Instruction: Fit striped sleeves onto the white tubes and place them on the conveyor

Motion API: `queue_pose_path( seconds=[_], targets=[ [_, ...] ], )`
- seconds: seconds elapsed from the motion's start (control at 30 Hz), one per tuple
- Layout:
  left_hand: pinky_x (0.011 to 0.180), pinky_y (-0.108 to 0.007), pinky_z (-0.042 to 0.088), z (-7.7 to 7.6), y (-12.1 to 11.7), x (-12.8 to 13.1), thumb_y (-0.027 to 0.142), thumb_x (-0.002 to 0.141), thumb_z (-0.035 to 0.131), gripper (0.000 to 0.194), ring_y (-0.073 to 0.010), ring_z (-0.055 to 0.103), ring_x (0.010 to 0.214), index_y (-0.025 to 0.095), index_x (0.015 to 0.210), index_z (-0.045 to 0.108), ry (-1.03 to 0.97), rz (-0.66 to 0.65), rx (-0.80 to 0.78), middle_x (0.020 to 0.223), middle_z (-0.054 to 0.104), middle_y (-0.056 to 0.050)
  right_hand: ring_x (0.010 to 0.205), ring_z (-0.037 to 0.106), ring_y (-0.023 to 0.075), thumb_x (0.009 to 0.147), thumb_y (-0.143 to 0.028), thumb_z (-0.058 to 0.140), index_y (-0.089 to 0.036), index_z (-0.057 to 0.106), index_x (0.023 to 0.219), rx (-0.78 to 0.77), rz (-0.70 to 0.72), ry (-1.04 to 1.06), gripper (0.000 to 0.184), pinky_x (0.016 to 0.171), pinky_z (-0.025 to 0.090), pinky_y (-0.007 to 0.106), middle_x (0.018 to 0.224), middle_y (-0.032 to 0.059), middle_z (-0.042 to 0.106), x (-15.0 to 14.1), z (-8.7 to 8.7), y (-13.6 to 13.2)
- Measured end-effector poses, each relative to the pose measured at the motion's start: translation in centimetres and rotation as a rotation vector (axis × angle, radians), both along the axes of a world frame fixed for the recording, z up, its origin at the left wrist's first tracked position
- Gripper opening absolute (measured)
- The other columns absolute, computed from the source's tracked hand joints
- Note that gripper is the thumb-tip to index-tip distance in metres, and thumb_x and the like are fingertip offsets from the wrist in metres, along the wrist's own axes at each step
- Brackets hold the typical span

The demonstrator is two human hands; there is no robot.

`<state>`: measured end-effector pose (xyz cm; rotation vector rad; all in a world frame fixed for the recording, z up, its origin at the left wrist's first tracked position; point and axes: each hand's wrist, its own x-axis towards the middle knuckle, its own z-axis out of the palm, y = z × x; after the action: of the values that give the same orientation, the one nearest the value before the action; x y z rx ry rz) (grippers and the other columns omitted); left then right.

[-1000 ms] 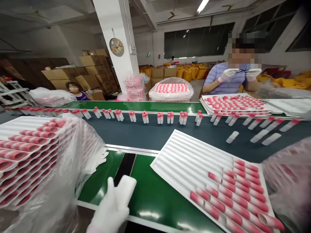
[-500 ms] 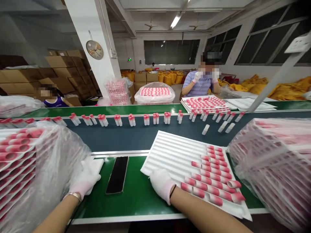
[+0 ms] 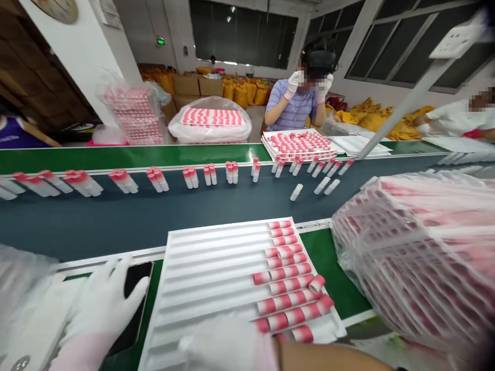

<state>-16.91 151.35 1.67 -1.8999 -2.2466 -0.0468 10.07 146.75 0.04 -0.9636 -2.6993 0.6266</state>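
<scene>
My left hand, in a white glove, lies with fingers spread over a black phone on the green bench at lower left. My right hand, also gloved, rests on the near edge of a white grooved tray; its fingers are blurred. The tray's right end holds several pink-and-white tubes lying in the grooves. One short tube piece lies loose on top of them.
A dark conveyor belt carries pairs of pink-capped tubes along its far side. A bagged stack of filled trays stands at right. Across the belt a person sits with gloved hands raised; another person is at far right.
My view has dropped and shifted right. The tray now lies squarer in front of me, my right hand is on its near edge, and my left hand has moved onto the phone.
</scene>
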Motion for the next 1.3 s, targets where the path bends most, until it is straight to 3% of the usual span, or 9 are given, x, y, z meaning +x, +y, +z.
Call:
queue_pose_path(
  seconds=[0.2,0.27,0.5,0.67,0.8,0.93,1.0,1.17,1.3],
  targets=[
    [0.113,-0.044,0.031,-1.5,4.3,9.0,0.049,0.083,0.04,0.06,-0.0327,0.044,0.131,0.012,0.128,0.053,-0.203,-0.371,-0.025,0.136,0.053,-0.016,0.105,0.061,0.0228,0.08,-0.004,0.034,-0.02,0.068,0.108,-0.044,-0.672,-0.062,0.047,0.094,0.049,0.039,0.112,0.0098,0.065,22.3,0.7,2.8],
    [0.115,-0.043,0.029,-1.1,5.8,11.7,0.047,0.083,0.044,0.058,-0.0309,0.041,0.134,0.016,0.13,0.055,-0.275,-0.427,-0.068,0.141,0.052,-0.013,0.111,0.058,0.0214,0.08,-0.004,0.035,-0.023,0.066,0.115,-0.16,-0.653,-0.1,0.051,0.098,0.046,0.036,0.121,0.0083,0.062,25.7,-0.9,2.5],
    [0.115,-0.043,0.027,-1.9,14.9,25.2,0.039,0.078,0.059,0.063,-0.0307,0.039,0.137,0.018,0.137,0.052,-0.691,-0.552,-0.295,0.146,0.049,-0.01,0.086,0.058,0.0156,0.078,-0.007,0.049,-0.021,0.065,0.073,-0.242,-0.448,-0.04,0.021,0.08,0.046,0.025,0.088,0.0011,0.062,24.7,-3.4,4.3],
    [0.108,-0.041,0.037,-5.5,23.5,36.2,0.039,0.078,0.068,0.078,-0.0327,0.045,0.133,0.01,0.144,0.038,-0.86,-0.485,-0.297,0.146,0.045,-0.022,0.089,0.058,0.0152,0.088,-0.015,0.044,-0.023,0.061,0.105,-0.233,-0.628,0.375,0.026,0.091,0.046,0.029,0.09,0.0014,0.059,25.7,-3.9,6.2],
    [0.1,-0.051,0.044,-6.7,27.2,41.3,0.039,0.086,0.064,0.053,-0.0294,0.054,0.121,0.015,0.131,0.051,-0.995,-0.474,-0.26,0.137,0.053,-0.015,0.088,0.06,0.0171,0.089,-0.022,0.043,-0.02,0.055,0.117,-0.33,-0.791,0.693,0.03,0.092,0.048,0.035,0.093,0.0042,0.059,26.1,-5.3,8.4],
    [0.094,-0.041,0.049,-5.4,25.8,40.5,0.031,0.091,0.056,0.032,-0.021,0.064,0.101,0.014,0.119,0.059,-1.105,-0.569,-0.263,0.111,0.067,-0.009,0.075,0.063,0.0167,0.09,-0.032,0.048,-0.018,0.034,0.134,-0.407,-1.008,1.03,0.048,0.071,0.053,0.032,0.085,0.0033,0.062,25.9,-5.1,11.1],
    [0.096,-0.033,0.048,-4.1,23.2,37.8,0.03,0.09,0.056,0.034,-0.0189,0.063,0.102,0.017,0.121,0.059,-1.14,-0.629,-0.252,0.109,0.067,-0.006,0.074,0.064,0.0166,0.089,-0.035,0.052,-0.018,0.04,0.126,-0.369,-1.032,1.145,0.042,0.064,0.053,0.029,0.084,0.0042,0.064,25.6,-4.0,12.2],
    [0.094,-0.031,0.048,-0.3,14.1,28.8,0.032,0.092,0.051,0.032,-0.0194,0.061,0.101,0.021,0.12,0.061,-1.081,-0.67,-0.233,0.101,0.066,-0.004,0.098,0.066,0.022,0.087,-0.034,0.056,-0.019,0.056,0.113,-0.268,-0.829,0.962,0.031,0.082,0.055,0.036,0.113,0.0109,0.066,23.3,0.1,12.8],
    [0.095,-0.037,0.048,3.1,9.1,24.4,0.035,0.095,0.048,0.036,-0.023,0.061,0.106,0.026,0.129,0.057,-0.899,-0.727,-0.26,0.116,0.067,-0.006,0.098,0.062,0.0206,0.09,-0.022,0.049,-0.021,0.06,0.113,-0.097,-0.48,0.654,0.026,0.082,0.052,0.036,0.106,0.0078,0.065,20.5,3.4,12.2]
  ],
)
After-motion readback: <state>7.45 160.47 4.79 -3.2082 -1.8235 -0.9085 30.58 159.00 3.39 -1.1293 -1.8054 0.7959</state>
